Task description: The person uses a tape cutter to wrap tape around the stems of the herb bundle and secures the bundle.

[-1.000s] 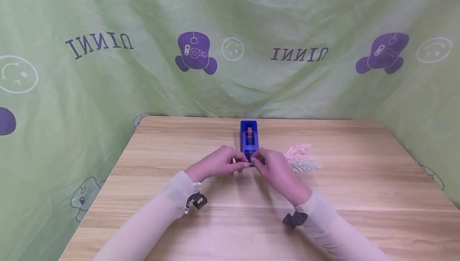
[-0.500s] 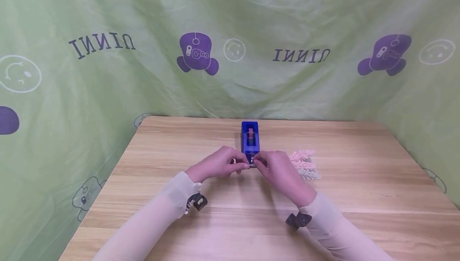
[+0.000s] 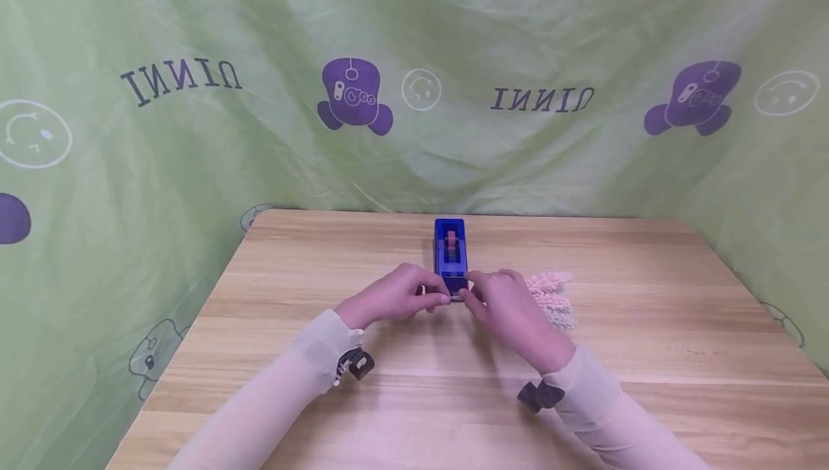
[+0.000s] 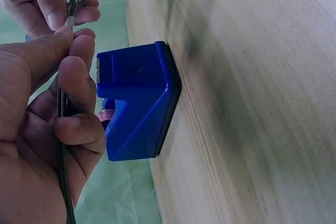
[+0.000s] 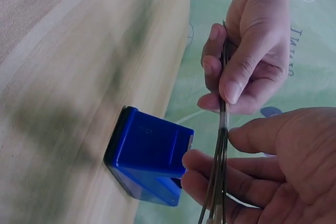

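Observation:
A bunch of artificial flowers with pink and whitish fluffy heads [image 3: 550, 294] lies across both hands. My left hand [image 3: 398, 294] grips its thin dark stems [image 4: 64, 166], which run through the curled fingers. A pale, shiny band, apparently tape [image 5: 224, 115], wraps the stems where the two hands meet. My right hand [image 3: 508, 312] is just on the flower-head side of that band, with thumb and fingertips on either side of the stems. Just beyond the fingertips stands a blue tape dispenser [image 3: 450, 254] with a reddish roll core; its serrated cutter [image 4: 98, 70] faces the hands.
The wooden table [image 3: 311, 254] carries the dispenser near its back edge. A green printed curtain [image 3: 453, 153] hangs behind and at both sides. Each wrist wears a black camera mount, on the left wrist [image 3: 356, 363] and on the right wrist [image 3: 540, 396].
My right hand has shifted slightly right and nearer, its fingers changing position on the stems. The flower heads have turned and moved a little down and right. My left hand stays in place.

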`<state>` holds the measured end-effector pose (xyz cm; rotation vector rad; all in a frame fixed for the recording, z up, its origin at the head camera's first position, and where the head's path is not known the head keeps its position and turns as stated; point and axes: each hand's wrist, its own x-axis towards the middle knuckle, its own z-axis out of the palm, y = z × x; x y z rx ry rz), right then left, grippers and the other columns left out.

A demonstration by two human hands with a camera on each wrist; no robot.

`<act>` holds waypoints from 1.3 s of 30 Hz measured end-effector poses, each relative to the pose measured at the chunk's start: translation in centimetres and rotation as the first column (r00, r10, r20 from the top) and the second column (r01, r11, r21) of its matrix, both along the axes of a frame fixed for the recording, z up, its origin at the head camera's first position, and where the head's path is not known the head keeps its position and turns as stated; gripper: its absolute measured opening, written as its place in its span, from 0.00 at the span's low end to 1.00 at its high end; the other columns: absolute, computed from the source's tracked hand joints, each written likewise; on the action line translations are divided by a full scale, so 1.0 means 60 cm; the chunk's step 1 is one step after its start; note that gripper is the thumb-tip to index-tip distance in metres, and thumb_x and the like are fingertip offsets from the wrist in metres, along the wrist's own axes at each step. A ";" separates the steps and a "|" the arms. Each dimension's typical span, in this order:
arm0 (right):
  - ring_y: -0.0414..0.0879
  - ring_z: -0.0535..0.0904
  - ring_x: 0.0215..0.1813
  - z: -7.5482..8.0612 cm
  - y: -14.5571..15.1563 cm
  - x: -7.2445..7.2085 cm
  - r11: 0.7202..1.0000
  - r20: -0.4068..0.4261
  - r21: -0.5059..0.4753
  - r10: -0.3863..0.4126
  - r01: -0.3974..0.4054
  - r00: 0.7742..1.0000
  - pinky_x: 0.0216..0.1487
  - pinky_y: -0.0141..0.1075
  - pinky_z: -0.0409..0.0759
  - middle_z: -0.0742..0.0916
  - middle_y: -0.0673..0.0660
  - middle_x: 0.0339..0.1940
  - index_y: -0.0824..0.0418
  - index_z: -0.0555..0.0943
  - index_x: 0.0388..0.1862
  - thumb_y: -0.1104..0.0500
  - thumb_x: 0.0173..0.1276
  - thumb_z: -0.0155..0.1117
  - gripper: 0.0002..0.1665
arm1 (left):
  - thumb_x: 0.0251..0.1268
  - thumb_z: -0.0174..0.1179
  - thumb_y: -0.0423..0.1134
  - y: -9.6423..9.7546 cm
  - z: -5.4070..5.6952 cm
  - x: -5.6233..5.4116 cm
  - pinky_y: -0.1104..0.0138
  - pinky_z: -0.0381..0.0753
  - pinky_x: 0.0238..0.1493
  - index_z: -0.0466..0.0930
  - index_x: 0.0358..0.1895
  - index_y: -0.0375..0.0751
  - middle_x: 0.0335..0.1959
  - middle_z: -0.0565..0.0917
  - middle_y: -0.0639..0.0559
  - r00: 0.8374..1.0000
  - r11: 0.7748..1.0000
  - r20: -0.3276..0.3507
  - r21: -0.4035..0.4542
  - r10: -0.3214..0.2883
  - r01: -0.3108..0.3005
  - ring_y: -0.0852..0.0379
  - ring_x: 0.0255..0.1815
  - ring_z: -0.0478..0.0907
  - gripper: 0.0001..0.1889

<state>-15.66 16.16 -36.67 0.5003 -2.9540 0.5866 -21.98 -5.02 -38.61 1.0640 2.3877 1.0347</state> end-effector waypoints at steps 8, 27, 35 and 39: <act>0.46 0.91 0.43 0.001 0.003 -0.003 0.995 -0.043 -0.054 0.079 -0.081 0.996 0.75 0.67 0.66 0.94 0.52 0.39 0.58 0.87 0.50 0.56 0.72 0.71 0.11 | 0.77 0.62 0.39 0.000 0.000 -0.003 0.71 0.77 0.24 0.89 0.45 0.37 0.28 0.87 0.47 1.000 1.000 -0.012 0.005 -0.006 0.006 0.65 0.21 0.73 0.09; 0.36 0.76 0.28 0.000 0.003 -0.010 0.986 0.043 -0.071 0.157 -0.153 0.987 0.41 0.34 0.80 0.91 0.52 0.31 0.58 0.89 0.40 0.60 0.73 0.69 0.05 | 0.77 0.62 0.39 0.000 -0.001 -0.003 0.71 0.77 0.24 0.89 0.47 0.37 0.33 0.88 0.37 1.000 1.000 0.004 0.006 -0.007 0.007 0.65 0.20 0.73 0.10; 0.38 0.78 0.31 0.003 -0.002 -0.012 0.990 0.128 -0.065 0.132 -0.125 0.983 0.38 0.33 0.81 0.89 0.52 0.33 0.61 0.87 0.42 0.61 0.75 0.67 0.05 | 0.76 0.64 0.39 -0.001 -0.004 -0.003 0.71 0.79 0.26 0.89 0.45 0.38 0.29 0.87 0.46 1.000 1.000 -0.028 0.011 -0.009 0.010 0.65 0.23 0.74 0.08; 0.38 0.78 0.32 0.003 -0.002 -0.012 0.989 0.103 -0.050 0.143 -0.139 0.984 0.39 0.34 0.81 0.88 0.50 0.33 0.60 0.87 0.41 0.61 0.75 0.67 0.04 | 0.75 0.64 0.39 -0.001 -0.003 -0.002 0.71 0.79 0.27 0.89 0.45 0.37 0.31 0.87 0.45 1.000 1.000 -0.025 0.016 -0.011 0.011 0.65 0.23 0.75 0.09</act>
